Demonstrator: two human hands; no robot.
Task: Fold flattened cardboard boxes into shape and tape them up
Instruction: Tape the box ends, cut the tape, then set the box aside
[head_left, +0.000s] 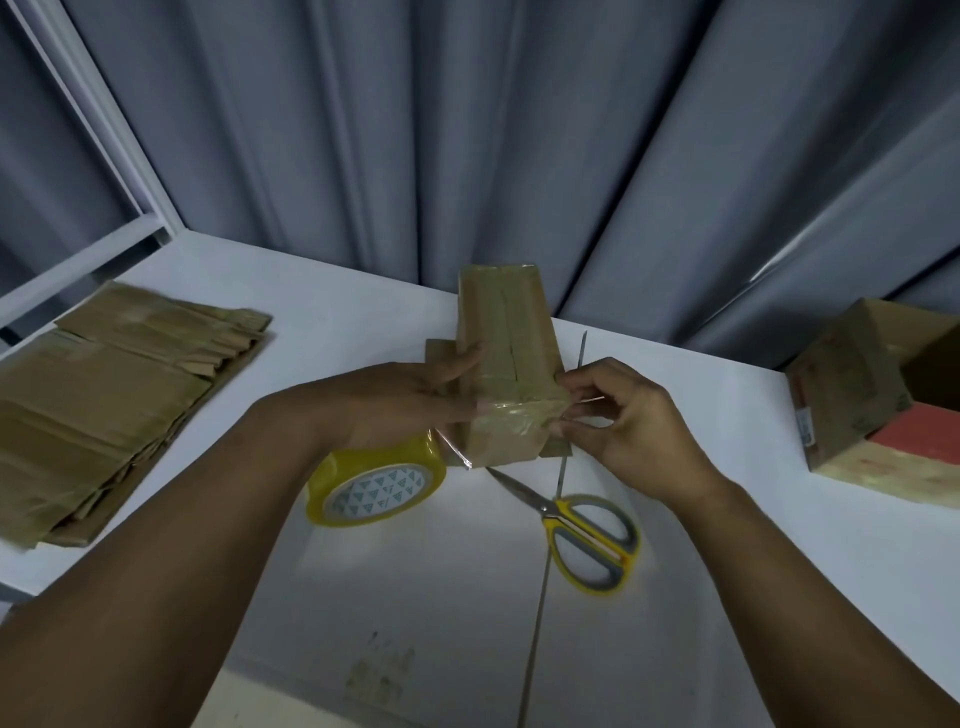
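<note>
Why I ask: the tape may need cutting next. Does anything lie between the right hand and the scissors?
Nothing visible does. The scissors lie open on the table, nearer than the right hand, which pinches tape at the box. The tape roll sits aside, below the left hand.

On the surface (779, 519) the stack of flattened boxes (104, 405) lies far left, the open box (872, 400) far right. Between them is the box (506, 364), the tape roll (379, 488) before it leftward, the scissors (582, 535) before it rightward, the curtain (467, 130) behind all

tape roll (379, 493) partly behind left hand (410, 400)
</note>
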